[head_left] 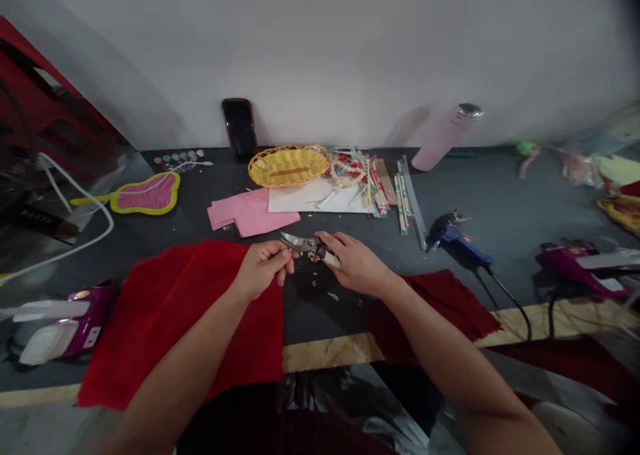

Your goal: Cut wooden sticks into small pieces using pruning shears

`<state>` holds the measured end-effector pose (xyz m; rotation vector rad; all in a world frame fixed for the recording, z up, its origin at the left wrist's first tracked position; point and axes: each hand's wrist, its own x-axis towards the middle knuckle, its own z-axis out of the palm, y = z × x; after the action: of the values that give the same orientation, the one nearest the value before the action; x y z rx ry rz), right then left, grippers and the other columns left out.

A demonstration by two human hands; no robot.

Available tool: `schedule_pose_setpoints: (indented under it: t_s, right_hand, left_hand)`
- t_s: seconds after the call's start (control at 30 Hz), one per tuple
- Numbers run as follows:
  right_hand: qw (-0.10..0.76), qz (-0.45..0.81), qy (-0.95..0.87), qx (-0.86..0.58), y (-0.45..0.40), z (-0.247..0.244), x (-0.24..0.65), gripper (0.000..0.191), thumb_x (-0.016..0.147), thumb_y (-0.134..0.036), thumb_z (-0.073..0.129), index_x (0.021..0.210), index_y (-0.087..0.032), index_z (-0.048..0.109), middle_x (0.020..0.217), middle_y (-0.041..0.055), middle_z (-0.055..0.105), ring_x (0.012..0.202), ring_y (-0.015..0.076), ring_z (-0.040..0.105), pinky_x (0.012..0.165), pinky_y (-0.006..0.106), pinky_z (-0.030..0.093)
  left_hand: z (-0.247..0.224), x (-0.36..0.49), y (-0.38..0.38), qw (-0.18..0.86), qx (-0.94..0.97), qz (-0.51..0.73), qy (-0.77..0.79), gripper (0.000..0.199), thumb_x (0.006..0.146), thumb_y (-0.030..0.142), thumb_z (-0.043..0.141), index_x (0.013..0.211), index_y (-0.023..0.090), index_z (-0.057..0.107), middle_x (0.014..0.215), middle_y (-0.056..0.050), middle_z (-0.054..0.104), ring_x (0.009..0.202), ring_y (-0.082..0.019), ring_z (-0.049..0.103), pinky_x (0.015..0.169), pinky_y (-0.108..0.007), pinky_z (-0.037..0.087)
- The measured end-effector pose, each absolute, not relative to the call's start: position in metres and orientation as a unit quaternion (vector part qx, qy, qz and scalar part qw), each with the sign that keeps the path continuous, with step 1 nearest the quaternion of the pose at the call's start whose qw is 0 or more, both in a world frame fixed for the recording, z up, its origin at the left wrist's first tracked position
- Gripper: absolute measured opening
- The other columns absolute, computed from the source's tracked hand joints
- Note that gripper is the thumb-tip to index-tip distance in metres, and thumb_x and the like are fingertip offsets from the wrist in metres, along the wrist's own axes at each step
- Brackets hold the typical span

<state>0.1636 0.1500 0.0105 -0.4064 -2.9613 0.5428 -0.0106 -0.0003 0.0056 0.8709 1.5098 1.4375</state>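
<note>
My right hand [357, 261] is wrapped round the pale handle of a pair of pruning shears [303, 243], whose blades point left. Just under the blades, my left hand [265, 265] is closed in a pinch at its fingertips; what it pinches is too small to make out. Small light-coloured scraps [314, 257] lie on the dark tabletop [320, 318] beneath the shears. A red cloth [165, 308] spreads below my left hand and forearm. Another, darker red cloth [445, 301] lies beneath my right forearm.
Behind my hands are pink sheets [255, 216], a white board [300, 200], a yellow basket [260, 175] and wrapped sticks [401, 201]. A phone [239, 128] and pink bottle [443, 138] lean by the wall. A blue glue gun [460, 241] with a cord lies right; a purple device [90, 321] left.
</note>
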Motion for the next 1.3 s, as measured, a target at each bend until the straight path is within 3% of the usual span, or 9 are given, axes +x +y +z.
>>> schedule_pose_setpoints:
  t_s: [0.2,0.33,0.6,0.93,1.3]
  right_hand:
    - [0.051,0.204,-0.969,-0.132,0.15,0.015,0.165,0.055,0.088,-0.027,0.044,0.14,-0.016,0.028,0.122,0.0155,0.052,0.11,0.0247,0.051,0.091,0.041,0.042]
    - [0.044,0.217,-0.967,-0.128,0.148,0.016,0.165,0.054,0.09,-0.028,0.042,0.14,-0.016,0.028,0.124,0.0145,0.051,0.112,0.0238,0.05,0.093,0.04,0.041]
    - [0.057,0.135,-0.968,-0.204,0.145,0.012,0.16,0.06,0.087,-0.029,0.044,0.143,-0.019,0.026,0.126,0.0138,0.049,0.109,0.0274,0.047,0.088,0.042,0.04]
    - [0.073,0.109,-0.975,-0.179,0.143,0.01,0.16,0.065,0.087,-0.031,0.044,0.146,-0.019,0.02,0.129,0.0135,0.046,0.111,0.0277,0.044,0.091,0.041,0.038]
    - [0.029,0.113,-0.972,-0.205,0.14,0.013,0.16,0.06,0.086,-0.028,0.045,0.142,-0.019,0.027,0.119,0.0131,0.052,0.103,0.0248,0.051,0.087,0.037,0.04]
  left_hand:
    - [0.009,-0.003,0.0,0.31,0.405,0.554,0.658,0.02,0.085,0.027,0.051,0.073,0.014,0.061,0.064,0.0,0.062,0.04,-0.005,0.051,0.043,-0.018,0.041]
    - [0.009,-0.002,0.0,0.284,0.415,0.557,0.661,0.017,0.085,0.026,0.051,0.078,0.014,0.061,0.064,0.0,0.062,0.042,-0.006,0.052,0.043,-0.018,0.041]
    - [0.008,-0.004,0.004,0.328,0.359,0.588,0.646,0.019,0.083,0.033,0.059,0.082,0.014,0.06,0.073,-0.003,0.069,0.047,-0.007,0.055,0.05,-0.02,0.045]
    - [0.005,-0.009,0.001,0.429,0.34,0.594,0.589,0.022,0.081,0.033,0.061,0.076,0.012,0.064,0.062,0.0,0.065,0.035,-0.006,0.051,0.038,-0.019,0.04]
    - [0.005,-0.005,0.003,0.414,0.308,0.61,0.601,0.022,0.082,0.032,0.061,0.075,0.011,0.063,0.061,0.0,0.062,0.035,-0.005,0.049,0.036,-0.018,0.038]
